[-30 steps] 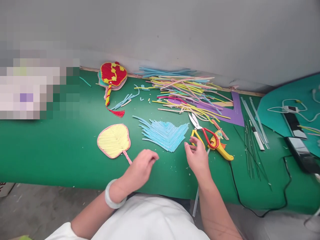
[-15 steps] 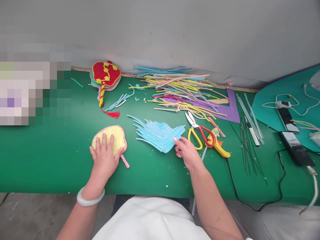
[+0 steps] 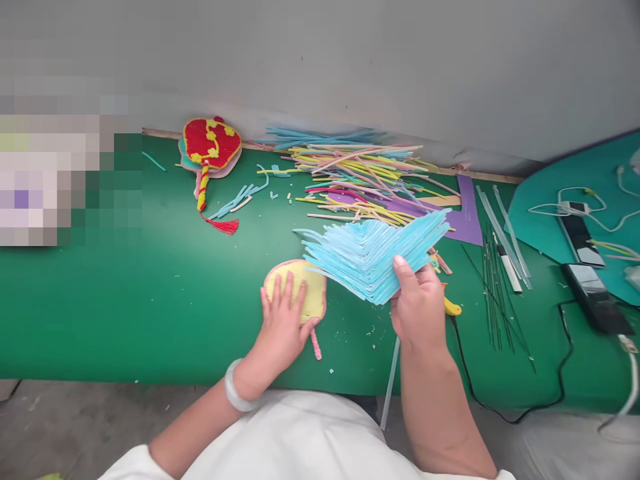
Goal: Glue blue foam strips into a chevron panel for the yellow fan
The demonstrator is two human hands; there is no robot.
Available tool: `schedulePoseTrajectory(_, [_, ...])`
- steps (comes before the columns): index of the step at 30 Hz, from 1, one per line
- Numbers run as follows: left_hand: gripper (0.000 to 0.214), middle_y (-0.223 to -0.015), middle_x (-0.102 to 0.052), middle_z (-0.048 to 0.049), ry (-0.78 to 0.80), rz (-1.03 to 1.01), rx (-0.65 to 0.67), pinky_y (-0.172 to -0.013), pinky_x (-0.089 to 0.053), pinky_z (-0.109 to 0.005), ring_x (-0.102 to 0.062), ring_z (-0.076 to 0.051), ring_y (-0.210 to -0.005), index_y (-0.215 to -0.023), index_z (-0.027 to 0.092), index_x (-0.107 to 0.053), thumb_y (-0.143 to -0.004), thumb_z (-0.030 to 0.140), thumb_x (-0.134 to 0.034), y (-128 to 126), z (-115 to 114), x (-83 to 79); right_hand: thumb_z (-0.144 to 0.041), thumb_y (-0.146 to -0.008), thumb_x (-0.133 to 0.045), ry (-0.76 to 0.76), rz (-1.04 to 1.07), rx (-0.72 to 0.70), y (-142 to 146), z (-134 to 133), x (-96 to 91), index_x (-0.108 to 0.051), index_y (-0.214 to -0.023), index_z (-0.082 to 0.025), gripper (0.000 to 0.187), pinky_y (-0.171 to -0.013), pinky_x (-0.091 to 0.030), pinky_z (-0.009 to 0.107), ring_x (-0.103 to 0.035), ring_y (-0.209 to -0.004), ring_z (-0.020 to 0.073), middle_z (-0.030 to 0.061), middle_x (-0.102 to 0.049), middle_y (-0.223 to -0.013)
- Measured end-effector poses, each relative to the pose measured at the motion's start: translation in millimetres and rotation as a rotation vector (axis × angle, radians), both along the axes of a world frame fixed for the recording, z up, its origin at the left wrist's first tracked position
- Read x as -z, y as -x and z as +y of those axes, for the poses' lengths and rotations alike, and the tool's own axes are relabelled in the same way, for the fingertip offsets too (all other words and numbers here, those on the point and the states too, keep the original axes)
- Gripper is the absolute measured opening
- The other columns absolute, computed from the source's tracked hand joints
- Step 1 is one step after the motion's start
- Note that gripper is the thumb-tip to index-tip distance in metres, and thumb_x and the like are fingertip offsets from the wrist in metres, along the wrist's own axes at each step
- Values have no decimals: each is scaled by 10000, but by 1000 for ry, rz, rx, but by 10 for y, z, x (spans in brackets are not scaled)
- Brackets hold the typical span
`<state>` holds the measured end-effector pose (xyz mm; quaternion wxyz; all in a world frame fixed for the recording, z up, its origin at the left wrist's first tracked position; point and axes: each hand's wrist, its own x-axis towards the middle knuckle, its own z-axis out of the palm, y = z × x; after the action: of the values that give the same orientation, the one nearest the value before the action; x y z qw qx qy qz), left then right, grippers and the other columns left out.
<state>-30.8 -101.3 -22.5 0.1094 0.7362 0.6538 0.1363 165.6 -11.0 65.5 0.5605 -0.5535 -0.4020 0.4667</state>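
Note:
My left hand (image 3: 284,317) lies flat with spread fingers on a yellow fan (image 3: 313,293) that has a pink rim and a short pink handle. The fan rests on the green table. In my right hand (image 3: 420,303) is a blue chevron-shaped panel of pipe cleaners (image 3: 367,253), pinched near its right side with the thumb on top. The panel is raised off the table, and its left strands reach over the fan's upper right edge. Behind the panel and my right hand, the scissors are hidden and only part of a yellow glue gun (image 3: 453,307) shows.
Loose pipe cleaners (image 3: 350,167) in several colours lie along the wall, partly over a purple sheet (image 3: 467,213). A red fan (image 3: 213,143) with a tassel sits at the back left. Dark wires (image 3: 493,293), clear glue sticks (image 3: 503,233) and a black power bank (image 3: 595,297) are at right.
My left hand has slid the yellow fan to the right. My right hand has lifted the blue panel off the table and moved it right, now covering the scissors.

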Motion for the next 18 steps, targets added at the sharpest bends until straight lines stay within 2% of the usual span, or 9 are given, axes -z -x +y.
schedulePoseTrajectory(3, [730, -1616, -205, -243, 8, -35, 95, -1136, -152, -737, -101, -445, -1503, -1516, 138, -305, -906, 390, -618, -340, 103, -31, -431, -850, -682, -42, 65, 24, -10, -43, -169, -625, -1184, -226, 396, -979, -519, 441, -640, -1143, 242, 65, -689, -1208])
schedulePoseTrajectory(6, [655, -1587, -272, -249, -2, -98, 117, -1120, -191, -750, -140, -446, -1497, -1493, 125, -323, -930, 338, -580, -447, 165, -74, -443, -847, -671, -21, 126, 12, 48, -116, -217, -623, -1193, -224, 412, -954, -542, 433, -645, -1146, 246, 70, -701, -1185])
schedulePoseTrajectory(9, [443, -1480, -438, -220, -49, -133, 66, -1135, -226, -719, -284, -403, -1458, -1384, 128, -448, -952, 209, -494, -280, 131, -136, -495, -846, -652, 69, 164, -54, 89, -200, -60, -610, -1190, -231, 435, -878, -580, 406, -672, -1089, 243, 69, -714, -1144])
schedulePoseTrajectory(12, [274, -1227, -617, -145, -92, -139, 47, -1164, -241, -675, -516, -318, -1280, -1203, 163, -567, -947, 150, -473, 31, 16, -179, -558, -795, -687, 277, 78, -233, 65, -264, 244, -623, -1076, -220, 444, -699, -609, 356, -717, -870, 228, 59, -742, -977])
schedulePoseTrajectory(15, [263, -1099, -661, -81, -173, -179, 82, -1162, -318, -617, -619, -228, -1099, -1122, 193, -594, -937, 84, -443, 301, -119, -181, -593, -767, -689, 457, -108, -394, 1, -290, 500, -607, -879, -203, 413, -521, -557, 300, -668, -584, 177, 8, -693, -704])
schedulePoseTrajectory(18, [283, -1075, -684, -56, -250, -257, 71, -1060, -474, -503, -642, -194, -1046, -1055, 200, -607, -905, 20, -448, 422, -217, -186, -585, -808, -635, 473, -185, -427, -49, -271, 587, -574, -845, -207, 385, -442, -489, 259, -622, -491, 147, -18, -647, -621])
